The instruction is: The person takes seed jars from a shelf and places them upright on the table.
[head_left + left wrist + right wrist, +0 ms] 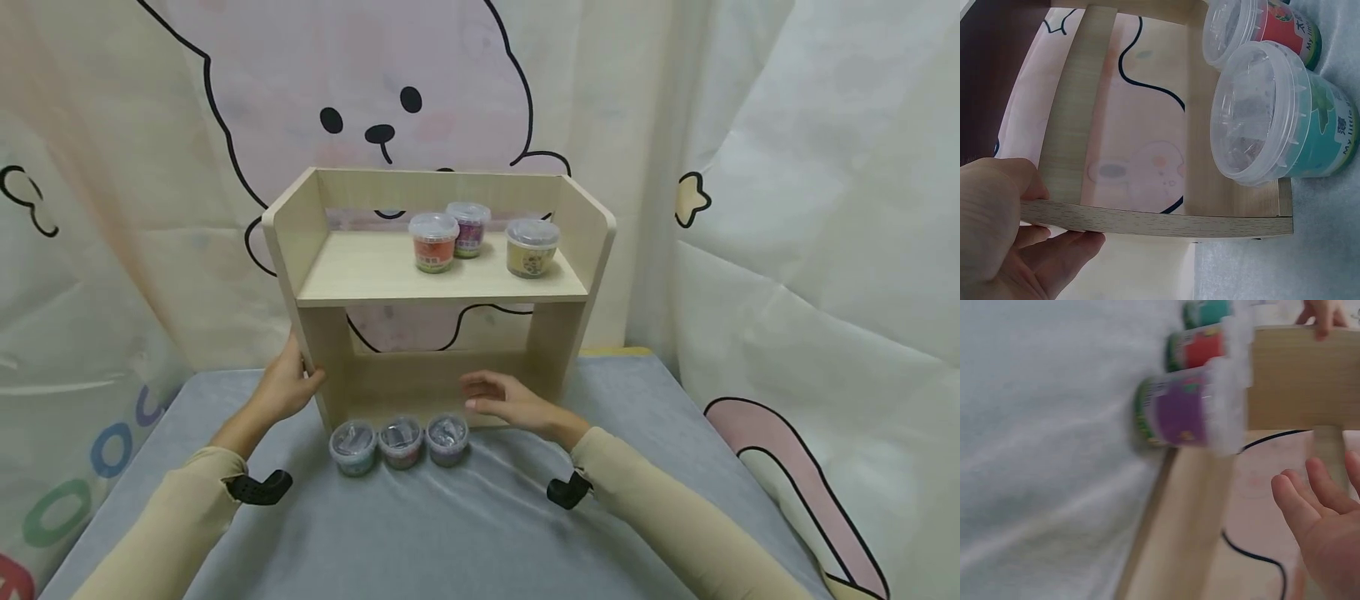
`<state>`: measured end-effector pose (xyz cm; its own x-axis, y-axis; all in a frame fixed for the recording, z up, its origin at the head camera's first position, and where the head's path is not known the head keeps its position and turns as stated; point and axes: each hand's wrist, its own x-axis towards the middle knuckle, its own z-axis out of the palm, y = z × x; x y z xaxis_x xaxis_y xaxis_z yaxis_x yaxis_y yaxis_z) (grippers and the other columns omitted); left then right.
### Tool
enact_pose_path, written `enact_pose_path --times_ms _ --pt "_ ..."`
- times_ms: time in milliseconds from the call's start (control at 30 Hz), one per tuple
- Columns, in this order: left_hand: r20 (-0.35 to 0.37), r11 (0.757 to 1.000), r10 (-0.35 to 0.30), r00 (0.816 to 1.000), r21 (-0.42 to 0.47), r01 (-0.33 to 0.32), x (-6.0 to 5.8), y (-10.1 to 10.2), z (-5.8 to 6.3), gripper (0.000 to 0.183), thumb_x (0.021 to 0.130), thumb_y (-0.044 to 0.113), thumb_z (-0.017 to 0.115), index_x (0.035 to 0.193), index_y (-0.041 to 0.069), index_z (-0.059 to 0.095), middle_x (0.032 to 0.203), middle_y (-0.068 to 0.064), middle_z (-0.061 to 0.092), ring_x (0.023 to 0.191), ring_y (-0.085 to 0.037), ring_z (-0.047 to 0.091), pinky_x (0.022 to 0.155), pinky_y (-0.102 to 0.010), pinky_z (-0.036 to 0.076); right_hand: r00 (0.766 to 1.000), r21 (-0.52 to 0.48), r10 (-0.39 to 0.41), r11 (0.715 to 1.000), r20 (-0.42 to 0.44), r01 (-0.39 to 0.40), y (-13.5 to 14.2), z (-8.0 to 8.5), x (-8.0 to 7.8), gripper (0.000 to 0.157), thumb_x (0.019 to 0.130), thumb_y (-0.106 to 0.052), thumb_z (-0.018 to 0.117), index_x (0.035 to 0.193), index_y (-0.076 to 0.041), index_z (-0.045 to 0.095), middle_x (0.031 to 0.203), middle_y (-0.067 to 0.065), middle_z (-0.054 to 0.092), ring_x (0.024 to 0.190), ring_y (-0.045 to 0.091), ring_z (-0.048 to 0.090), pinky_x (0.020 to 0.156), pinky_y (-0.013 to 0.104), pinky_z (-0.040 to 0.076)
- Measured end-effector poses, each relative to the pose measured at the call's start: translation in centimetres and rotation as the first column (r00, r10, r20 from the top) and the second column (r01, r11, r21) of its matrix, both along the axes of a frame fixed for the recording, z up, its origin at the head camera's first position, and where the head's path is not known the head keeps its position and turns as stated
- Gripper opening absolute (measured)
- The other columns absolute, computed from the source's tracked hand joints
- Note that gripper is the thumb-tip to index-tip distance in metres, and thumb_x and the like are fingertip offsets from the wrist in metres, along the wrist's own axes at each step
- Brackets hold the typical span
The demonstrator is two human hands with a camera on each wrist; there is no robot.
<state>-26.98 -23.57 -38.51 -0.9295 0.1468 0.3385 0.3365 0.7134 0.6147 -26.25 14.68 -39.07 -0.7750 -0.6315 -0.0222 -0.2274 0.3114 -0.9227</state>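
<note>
We record: shelf (360, 267), matt wood-look board, finely grained; tubs (1319, 134), smooth plastic; lids (1252, 112), clear, glossy plastic; tablecloth (487, 533), matt, soft-looking fabric, lightly wrinkled; backdrop (810, 250), creased sheeting, faint sheen.

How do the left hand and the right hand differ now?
The left hand grips the wooden shelf by its side edge; the right hand holds nothing. The left hand is at the shelf's left side, the right hand by its lower compartment. Both have beige sleeves.
</note>
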Motion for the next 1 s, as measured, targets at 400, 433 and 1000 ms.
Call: enact_pose_path --times_ms 400,433,1000 --pt "-0.022 0.999 -0.021 1.0 0.032 0.022 -0.1 0.0 -0.4 0.088 0.089 -0.003 0.057 0.159 0.005 0.005 0.139 -0.041 0.048 0.121 -0.059 0.055 0.095 -0.069 0.048 0.992 -0.063 0.1 0.992 -0.072 -0.105 -0.4 5.2 1.8 0.053 0.101 -0.017 0.058 0.15 -0.002 0.042 0.15 0.02 0.05 0.14 0.036 0.049 0.112 0.044 0.047" --pt "-0.021 0.999 -0.023 1.0 0.031 0.024 -0.1 0.0 -0.4 0.088 0.089 -0.004 0.057 0.159 0.005 0.004 0.14 -0.041 0.047 0.122 -0.059 0.055 0.096 -0.069 0.048 0.991 -0.073 0.106 0.991 -0.08 -0.112 -0.4 5.7 2.0 0.053 0.101 -0.017 0.058 0.15 -0.002 0.042 0.149 0.021 0.05 0.139 0.036 0.049 0.111 0.044 0.047" --pt "-0.023 1.0 0.002 1.0 0.018 -0.001 -0.1 0.0 -0.2 0.081 0.089 -0.002 0.057 0.156 0.004 0.011 0.136 -0.04 0.051 0.118 -0.058 0.058 0.093 -0.068 0.049 0.984 -0.159 0.055 0.984 -0.17 -0.082 -0.7 12.4 1.7 0.054 0.1 -0.018 0.055 0.15 -0.003 0.041 0.15 0.019 0.051 0.14 0.036 0.049 0.112 0.042 0.047"
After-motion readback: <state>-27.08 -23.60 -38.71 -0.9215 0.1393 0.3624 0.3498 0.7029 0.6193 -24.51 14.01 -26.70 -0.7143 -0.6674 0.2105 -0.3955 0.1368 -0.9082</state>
